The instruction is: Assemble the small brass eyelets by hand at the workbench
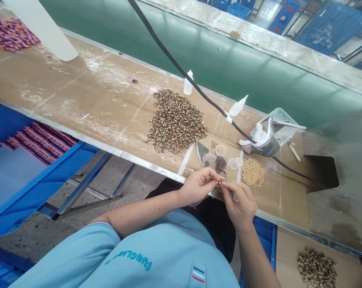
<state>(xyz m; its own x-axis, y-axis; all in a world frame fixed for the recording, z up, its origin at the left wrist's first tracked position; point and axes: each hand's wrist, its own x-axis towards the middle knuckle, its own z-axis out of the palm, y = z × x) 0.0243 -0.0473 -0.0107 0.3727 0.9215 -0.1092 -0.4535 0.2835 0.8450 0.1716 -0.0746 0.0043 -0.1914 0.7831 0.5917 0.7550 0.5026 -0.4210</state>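
Over the table's near edge, my left hand (200,185) and my right hand (240,203) meet fingertip to fingertip. Both pinch a tiny gold-coloured piece (220,182), too small to make out in detail. Just beyond them lies a camouflage-patterned cloth (212,161) with a small clear cup (220,151) by it. A pile of small beige beads (252,173) sits to the right of the cloth, next to a clear round lid (235,163). Farther off to the left spreads a large heap of small brown-and-gold pieces (176,122).
A black cable (175,60) hangs across the table. White squeeze bottles (188,83) stand or lie near the green conveyor belt (115,28). At right is a clear plastic box (278,120). Another pile of brown-gold pieces (316,268) lies lower right; a blue crate (49,180) is at left.
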